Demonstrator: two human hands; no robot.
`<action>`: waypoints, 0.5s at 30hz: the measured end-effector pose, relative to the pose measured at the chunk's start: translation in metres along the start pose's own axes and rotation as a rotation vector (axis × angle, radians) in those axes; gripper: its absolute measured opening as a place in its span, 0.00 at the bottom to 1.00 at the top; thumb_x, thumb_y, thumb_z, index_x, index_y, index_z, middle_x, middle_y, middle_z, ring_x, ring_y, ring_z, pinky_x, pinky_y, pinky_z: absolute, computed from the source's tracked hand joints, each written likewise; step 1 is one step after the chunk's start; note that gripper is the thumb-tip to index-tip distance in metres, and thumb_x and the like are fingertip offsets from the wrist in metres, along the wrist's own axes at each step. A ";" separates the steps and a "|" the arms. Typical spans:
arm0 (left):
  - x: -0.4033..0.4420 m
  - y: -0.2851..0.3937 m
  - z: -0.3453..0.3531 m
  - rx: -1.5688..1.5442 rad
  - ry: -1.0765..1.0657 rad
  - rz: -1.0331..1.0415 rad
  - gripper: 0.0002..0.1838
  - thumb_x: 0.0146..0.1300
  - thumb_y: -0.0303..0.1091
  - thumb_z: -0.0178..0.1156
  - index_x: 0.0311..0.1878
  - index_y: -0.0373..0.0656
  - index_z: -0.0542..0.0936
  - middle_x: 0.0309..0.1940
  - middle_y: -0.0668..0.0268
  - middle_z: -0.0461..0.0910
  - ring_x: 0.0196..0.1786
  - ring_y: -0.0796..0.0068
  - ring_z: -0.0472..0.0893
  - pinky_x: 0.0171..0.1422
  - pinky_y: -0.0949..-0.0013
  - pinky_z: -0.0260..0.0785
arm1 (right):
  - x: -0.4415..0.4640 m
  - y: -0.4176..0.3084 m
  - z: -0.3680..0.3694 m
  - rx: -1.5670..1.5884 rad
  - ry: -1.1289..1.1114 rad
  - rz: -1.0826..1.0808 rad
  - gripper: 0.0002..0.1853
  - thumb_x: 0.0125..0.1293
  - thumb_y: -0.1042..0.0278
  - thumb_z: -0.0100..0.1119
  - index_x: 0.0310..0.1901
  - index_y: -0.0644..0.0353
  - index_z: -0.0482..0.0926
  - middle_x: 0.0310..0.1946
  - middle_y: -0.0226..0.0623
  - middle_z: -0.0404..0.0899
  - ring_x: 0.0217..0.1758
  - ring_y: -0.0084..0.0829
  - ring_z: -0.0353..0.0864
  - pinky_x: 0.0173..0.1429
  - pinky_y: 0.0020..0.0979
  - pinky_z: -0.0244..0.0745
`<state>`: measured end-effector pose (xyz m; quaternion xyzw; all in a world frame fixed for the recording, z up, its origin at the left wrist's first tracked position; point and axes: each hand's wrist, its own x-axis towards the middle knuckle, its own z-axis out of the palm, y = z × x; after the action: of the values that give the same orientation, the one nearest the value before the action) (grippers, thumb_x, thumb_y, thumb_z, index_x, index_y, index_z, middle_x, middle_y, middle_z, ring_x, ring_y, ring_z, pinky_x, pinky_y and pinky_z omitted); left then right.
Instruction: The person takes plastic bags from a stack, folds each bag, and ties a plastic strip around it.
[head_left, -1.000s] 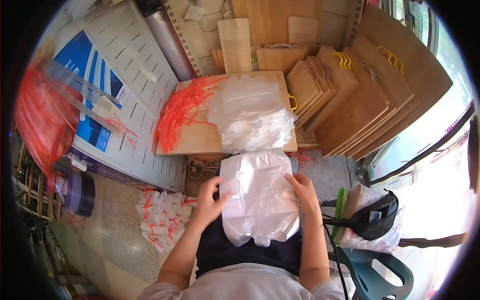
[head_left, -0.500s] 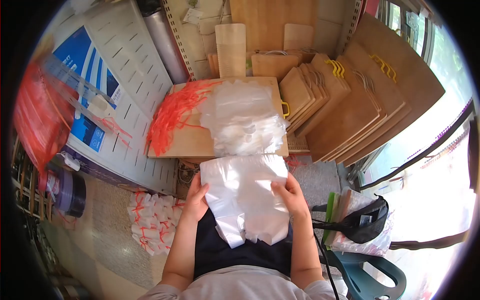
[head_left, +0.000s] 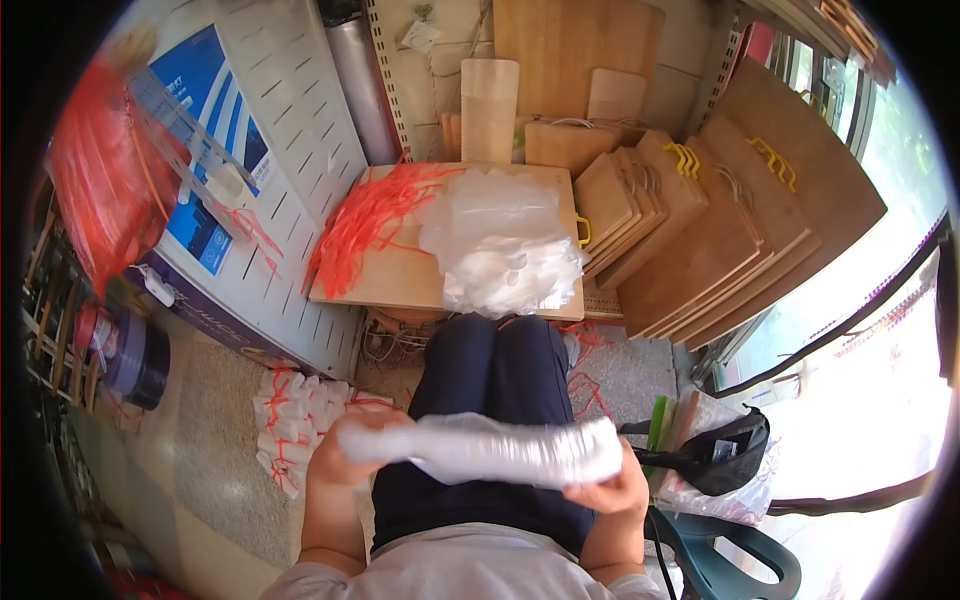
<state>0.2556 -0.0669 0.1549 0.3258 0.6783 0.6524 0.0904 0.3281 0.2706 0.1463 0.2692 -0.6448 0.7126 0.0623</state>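
Note:
Across my lap, a stack of white plastic bags [head_left: 500,450] is stretched between both hands, seen nearly edge-on and smeared by motion. At its left end my left hand [head_left: 345,455] grips it, with the fingers partly covered by the plastic. My right hand [head_left: 615,490] pinches the right end, thumb along the lower edge. Ahead of my knees, a pile of similar plastic bags [head_left: 510,240] lies on a wooden board [head_left: 400,275]. Beside that pile, on the left, is a heap of red plastic strips [head_left: 370,220].
Tied white bundles with red strips [head_left: 290,425] rest on the floor at left. Wooden cutting boards [head_left: 690,240] lean at the right. A red plastic bag [head_left: 105,180] hangs at far left. A green chair [head_left: 735,560] holds a black bag [head_left: 725,450].
Both hands have drawn the plastic bag stack back towards my body and tipped it from face-up to nearly edge-on. My knees now show beyond it, and the view has shifted slightly.

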 end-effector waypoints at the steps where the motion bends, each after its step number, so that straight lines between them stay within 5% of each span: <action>1: -0.003 0.010 0.002 -0.118 -0.085 0.121 0.13 0.61 0.34 0.62 0.37 0.29 0.81 0.35 0.51 0.82 0.38 0.51 0.82 0.45 0.59 0.74 | 0.003 -0.007 0.005 -0.012 -0.022 -0.108 0.11 0.53 0.75 0.69 0.39 0.67 0.83 0.39 0.47 0.83 0.40 0.46 0.84 0.46 0.37 0.77; 3: -0.009 0.016 0.014 -0.282 -0.083 0.413 0.16 0.65 0.37 0.59 0.34 0.29 0.81 0.38 0.46 0.83 0.37 0.49 0.83 0.41 0.56 0.75 | -0.011 -0.012 0.020 0.067 0.049 -0.143 0.11 0.53 0.75 0.69 0.38 0.69 0.83 0.38 0.51 0.83 0.36 0.46 0.84 0.41 0.39 0.79; 5: -0.012 0.038 0.019 -0.357 -0.141 0.486 0.15 0.65 0.37 0.59 0.37 0.30 0.82 0.38 0.45 0.83 0.37 0.51 0.83 0.40 0.57 0.76 | -0.013 -0.035 0.035 0.134 0.132 -0.146 0.11 0.54 0.74 0.68 0.38 0.70 0.83 0.35 0.51 0.83 0.32 0.45 0.84 0.35 0.37 0.79; 7: 0.003 0.055 -0.003 -0.327 -0.461 0.513 0.15 0.64 0.37 0.60 0.43 0.31 0.82 0.37 0.44 0.83 0.38 0.53 0.83 0.40 0.59 0.76 | 0.009 -0.051 0.025 0.103 -0.096 -0.355 0.14 0.54 0.74 0.66 0.42 0.73 0.82 0.30 0.52 0.82 0.29 0.45 0.83 0.31 0.38 0.79; 8: 0.002 0.055 -0.002 -0.276 -0.284 0.379 0.16 0.64 0.35 0.60 0.49 0.33 0.78 0.40 0.47 0.82 0.42 0.57 0.82 0.44 0.61 0.75 | 0.007 -0.042 0.027 0.272 -0.041 -0.395 0.16 0.55 0.73 0.67 0.45 0.72 0.82 0.31 0.53 0.82 0.28 0.45 0.83 0.31 0.38 0.79; 12: 0.002 0.042 0.016 -0.051 0.415 -0.148 0.34 0.61 0.27 0.62 0.70 0.39 0.63 0.54 0.59 0.77 0.55 0.71 0.77 0.59 0.67 0.70 | 0.019 -0.005 -0.002 -0.192 0.076 -0.103 0.20 0.64 0.77 0.61 0.57 0.67 0.76 0.46 0.47 0.82 0.44 0.36 0.84 0.47 0.31 0.79; 14: 0.059 -0.009 0.005 -0.194 0.340 -0.134 0.36 0.61 0.25 0.59 0.73 0.41 0.59 0.61 0.65 0.71 0.60 0.76 0.73 0.66 0.68 0.63 | 0.047 0.037 -0.017 0.104 0.262 0.385 0.24 0.67 0.76 0.58 0.64 0.69 0.67 0.50 0.40 0.80 0.50 0.27 0.80 0.54 0.29 0.76; 15: 0.074 -0.049 0.000 -0.257 0.329 -0.163 0.37 0.62 0.24 0.58 0.74 0.41 0.57 0.62 0.64 0.70 0.62 0.75 0.71 0.67 0.68 0.62 | 0.061 0.067 -0.028 0.075 0.294 0.395 0.26 0.67 0.75 0.58 0.65 0.69 0.65 0.49 0.37 0.80 0.49 0.25 0.80 0.53 0.29 0.76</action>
<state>0.1831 -0.0222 0.1308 0.1449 0.6193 0.7684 0.0718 0.2381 0.2710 0.1144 0.0335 -0.6419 0.7661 0.0051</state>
